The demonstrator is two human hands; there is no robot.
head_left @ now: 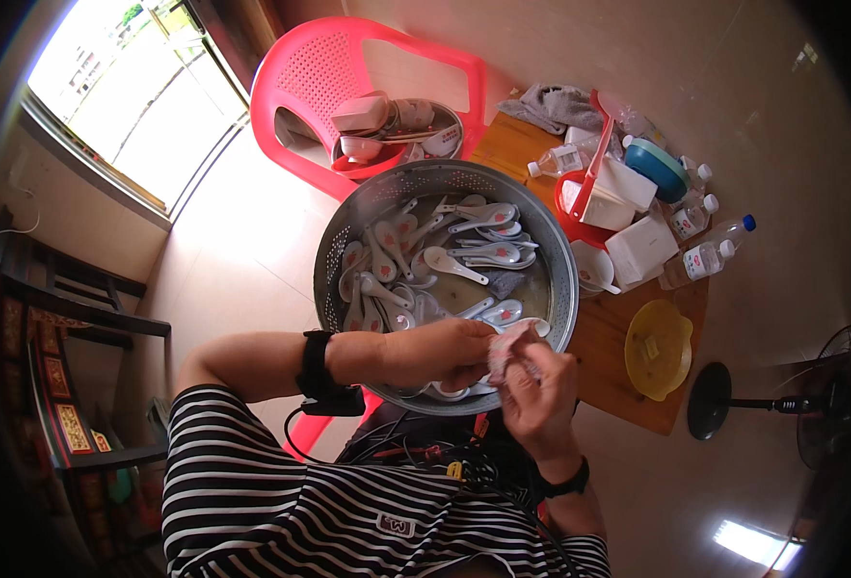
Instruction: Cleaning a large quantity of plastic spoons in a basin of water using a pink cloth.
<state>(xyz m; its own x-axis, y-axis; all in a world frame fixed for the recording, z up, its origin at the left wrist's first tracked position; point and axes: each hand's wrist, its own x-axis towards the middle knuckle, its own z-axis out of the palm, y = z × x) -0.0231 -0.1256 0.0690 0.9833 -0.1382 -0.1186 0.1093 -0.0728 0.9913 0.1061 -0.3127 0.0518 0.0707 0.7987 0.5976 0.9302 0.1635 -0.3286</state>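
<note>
A large grey metal basin [562, 289] with a perforated rim stands in front of me, holding several white ceramic soup spoons [456, 265] with red and blue patterns in shallow water. Over its near edge, my left hand [445, 352] is closed, its fingertips meeting the cloth; what it grips is hidden. My right hand [536, 395] pinches a crumpled pink cloth [514, 349] against the left fingertips. A pale spoon bowl [539, 327] shows just behind the cloth. One dark grey rag [505, 282] lies among the spoons.
Behind the basin, a pink plastic chair [295, 77] carries a metal bowl of dishes [387, 120]. To the right, a wooden table [609, 361] bears plastic bottles [705, 258], white boxes [642, 249], a teal bowl [655, 170] and a yellow plate [659, 347]. Beyond it stands a fan [734, 400].
</note>
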